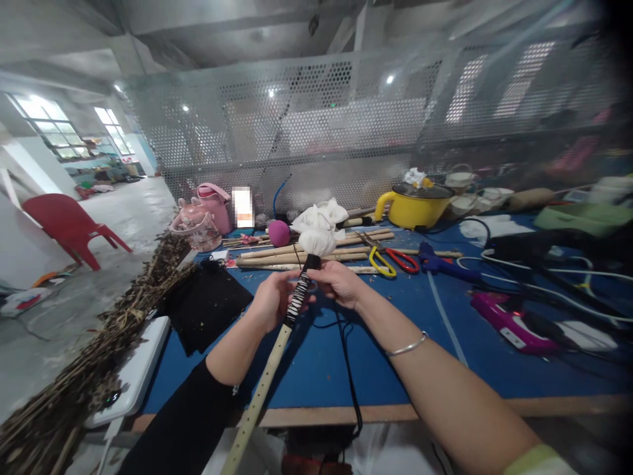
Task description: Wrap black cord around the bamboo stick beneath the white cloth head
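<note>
A long pale stick with small dark marks (264,379) runs up from the lower edge between my arms. Near its top it carries a black wrapping (299,297) striped with pale turns. A rounded white cloth bundle (317,242) sits at its upper end. My left hand (271,300) has its fingers closed around the wrapped part from the left. My right hand (341,282) pinches at the top of the wrapping, just below the bundle; its fingertips are partly hidden. A thin black cord (345,356) hangs below the hands over the table edge.
On the blue table (395,356) lie several wooden sticks (270,252), yellow-handled scissors (382,262), a blue glue gun (440,264), a purple power strip (514,323) and black cloth (202,303). A yellow pot (420,206) stands behind. Dried stalks (99,349) and a white power bank (138,369) are left.
</note>
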A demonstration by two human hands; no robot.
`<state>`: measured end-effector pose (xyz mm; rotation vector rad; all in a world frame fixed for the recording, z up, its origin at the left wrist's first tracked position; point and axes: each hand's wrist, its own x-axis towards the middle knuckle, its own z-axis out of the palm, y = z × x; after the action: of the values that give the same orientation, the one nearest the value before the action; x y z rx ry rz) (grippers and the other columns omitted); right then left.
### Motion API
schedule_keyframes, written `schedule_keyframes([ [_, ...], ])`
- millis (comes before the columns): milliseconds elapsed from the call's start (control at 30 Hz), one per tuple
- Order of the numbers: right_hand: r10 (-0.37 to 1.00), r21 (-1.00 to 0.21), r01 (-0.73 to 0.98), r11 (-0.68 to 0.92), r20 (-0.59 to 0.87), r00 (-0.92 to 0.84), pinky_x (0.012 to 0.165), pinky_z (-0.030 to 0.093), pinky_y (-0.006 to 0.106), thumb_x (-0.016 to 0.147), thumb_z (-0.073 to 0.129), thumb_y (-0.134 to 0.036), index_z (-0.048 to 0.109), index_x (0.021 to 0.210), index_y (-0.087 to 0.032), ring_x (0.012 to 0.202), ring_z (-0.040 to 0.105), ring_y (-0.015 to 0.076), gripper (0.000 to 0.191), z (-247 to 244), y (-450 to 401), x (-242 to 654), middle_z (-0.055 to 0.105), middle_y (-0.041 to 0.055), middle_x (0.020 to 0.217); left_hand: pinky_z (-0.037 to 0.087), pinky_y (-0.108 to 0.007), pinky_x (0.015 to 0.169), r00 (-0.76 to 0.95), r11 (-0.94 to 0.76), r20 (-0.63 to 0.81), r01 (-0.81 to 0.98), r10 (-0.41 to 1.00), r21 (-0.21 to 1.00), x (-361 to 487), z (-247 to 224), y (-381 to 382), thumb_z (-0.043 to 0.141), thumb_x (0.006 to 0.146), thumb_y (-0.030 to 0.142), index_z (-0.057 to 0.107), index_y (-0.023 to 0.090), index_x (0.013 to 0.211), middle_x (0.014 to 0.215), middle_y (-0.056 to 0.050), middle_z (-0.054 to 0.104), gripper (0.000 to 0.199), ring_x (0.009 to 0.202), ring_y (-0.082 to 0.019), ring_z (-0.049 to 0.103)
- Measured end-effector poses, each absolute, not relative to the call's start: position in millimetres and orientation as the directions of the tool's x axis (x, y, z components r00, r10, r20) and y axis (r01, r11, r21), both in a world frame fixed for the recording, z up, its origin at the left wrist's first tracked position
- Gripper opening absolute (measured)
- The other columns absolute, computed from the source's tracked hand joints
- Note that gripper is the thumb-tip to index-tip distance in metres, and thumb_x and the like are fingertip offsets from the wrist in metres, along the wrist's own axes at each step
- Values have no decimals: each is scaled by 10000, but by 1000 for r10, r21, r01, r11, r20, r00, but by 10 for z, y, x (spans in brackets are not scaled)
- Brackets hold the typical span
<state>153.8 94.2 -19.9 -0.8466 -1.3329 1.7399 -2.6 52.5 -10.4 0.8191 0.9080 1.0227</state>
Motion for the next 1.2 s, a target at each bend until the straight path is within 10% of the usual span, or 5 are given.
schedule_keyframes([
  [133,900,-984,-114,-137,-75,-429,279,97,177,620,718,-379,471,630,-169,290,171,24,325,-209,945,1500,276,-116,350,440,-215,508,-141,-77,67,-63,988,995,-22,-128,498,581,696,384,559,175,998,912,-65,632,368,654,-133,593],
  [300,906,-994,-78,-71,-32,-422,285,98,190,648,698,-404,504,661,-158,296,193,28,315,-205,906,1431,313,-102,376,424,-208,545,-96,-243,281,291,955,925,74,-174,425,690,606,287,641,146,852,729,-30,637,288,572,-103,529],
  [500,895,-986,-158,-51,25,-446,312,95,192,673,679,-429,494,714,-178,321,192,33,314,-191,886,1431,306,-108,423,422,-186,435,-125,-58,57,-1,991,998,63,-97,455,682,624,336,620,117,849,624,-10,585,320,507,-92,508],
  [1200,915,-925,-344,-159,-7,-404,310,85,157,581,752,-356,514,641,-156,325,154,15,316,-156,880,1452,275,-117,380,451,-176,436,-69,-43,27,-235,997,971,41,-66,465,724,599,308,614,110,816,632,-7,577,314,547,-90,537],
])
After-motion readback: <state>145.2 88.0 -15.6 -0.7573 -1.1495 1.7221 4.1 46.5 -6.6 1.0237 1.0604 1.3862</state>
